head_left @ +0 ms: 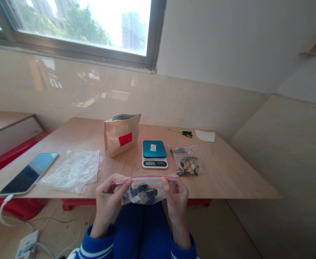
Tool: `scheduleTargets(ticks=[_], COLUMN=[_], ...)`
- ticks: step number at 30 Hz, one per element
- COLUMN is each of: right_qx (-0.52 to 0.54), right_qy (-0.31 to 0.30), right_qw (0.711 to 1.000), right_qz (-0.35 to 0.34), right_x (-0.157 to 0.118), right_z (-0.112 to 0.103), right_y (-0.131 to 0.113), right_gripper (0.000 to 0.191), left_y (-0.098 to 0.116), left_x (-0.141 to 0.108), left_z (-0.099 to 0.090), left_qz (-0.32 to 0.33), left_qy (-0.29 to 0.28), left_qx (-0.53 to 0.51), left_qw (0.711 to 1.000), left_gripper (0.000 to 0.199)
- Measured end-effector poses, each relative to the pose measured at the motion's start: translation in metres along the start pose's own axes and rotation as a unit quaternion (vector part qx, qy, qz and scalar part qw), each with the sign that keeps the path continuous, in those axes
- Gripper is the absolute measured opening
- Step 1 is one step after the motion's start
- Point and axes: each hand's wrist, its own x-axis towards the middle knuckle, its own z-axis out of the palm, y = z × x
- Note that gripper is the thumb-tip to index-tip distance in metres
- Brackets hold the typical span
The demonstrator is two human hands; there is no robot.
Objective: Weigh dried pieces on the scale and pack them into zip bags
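Between both hands hangs a clear zip bag [158, 201] with a red seal line along its top; dark and brown dried pieces and a small white packet show inside. My left hand [109, 190] pinches the bag's upper left corner, and my right hand [177, 194] pinches the upper right. The bag is over my lap at the table's front edge. Just beyond it stands a kitchen scale [154, 154] with a blue-green platform, nothing on it but a label. To its right lie a filled zip bag [188, 165] and another filled bag [183, 148] behind it.
A brown paper pouch [122, 133] with a red label stands open-topped left of the scale. Flat clear bags [71, 171] and a cabled phone [30, 174] lie at left. Screwdrivers [184, 133] and a white paper [205, 136] rest at the back right of the wooden table [228, 180].
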Motion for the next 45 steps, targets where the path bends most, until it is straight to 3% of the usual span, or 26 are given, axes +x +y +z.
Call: scheduleTargets(ticks=[5,10,14,18,21,24,32,38,45], right_qx=[0.056,0.114,0.107,0.087,0.069,0.044,-0.005,-0.022,-0.020], right_qy=[-0.072,-0.187,-0.204,-0.217,-0.202,-0.147,-0.072,-0.065,-0.050], right_qw=[0.996,0.975,0.972,0.972,0.977,0.988,0.997,0.996,0.997], right_qz=[0.023,0.046,0.043,0.021,0.015,0.009,-0.022,-0.048,-0.053], right_x=[0.001,-0.002,-0.003,-0.002,-0.001,0.000,0.003,0.004,0.003], right_z=[-0.003,-0.002,-0.002,-0.004,-0.004,-0.002,-0.001,-0.005,-0.007], right_y=[0.000,-0.005,-0.006,-0.005,-0.005,-0.006,-0.008,-0.008,-0.005], right_gripper=[0.020,0.039,0.039,0.033,0.024,0.018,0.017,0.016,0.016], left_y=[0.004,0.004,0.001,-0.002,-0.003,-0.003,0.004,0.009,0.008], left_x=[0.001,0.000,0.001,0.003,0.003,0.003,0.006,0.006,0.003], left_z=[0.005,0.010,0.011,0.008,0.005,0.003,0.003,0.001,0.003], left_qz=[-0.050,-0.097,-0.148,-0.160,-0.162,-0.166,-0.119,-0.080,-0.050], left_qy=[-0.005,-0.044,-0.040,-0.022,-0.022,-0.021,-0.020,0.001,0.012], left_qx=[-0.040,-0.118,-0.152,-0.145,-0.148,-0.151,-0.090,-0.021,-0.024], left_qw=[0.998,0.987,0.976,0.976,0.975,0.974,0.989,0.997,0.998], left_gripper=[0.012,0.021,0.023,0.021,0.022,0.022,0.018,0.014,0.009])
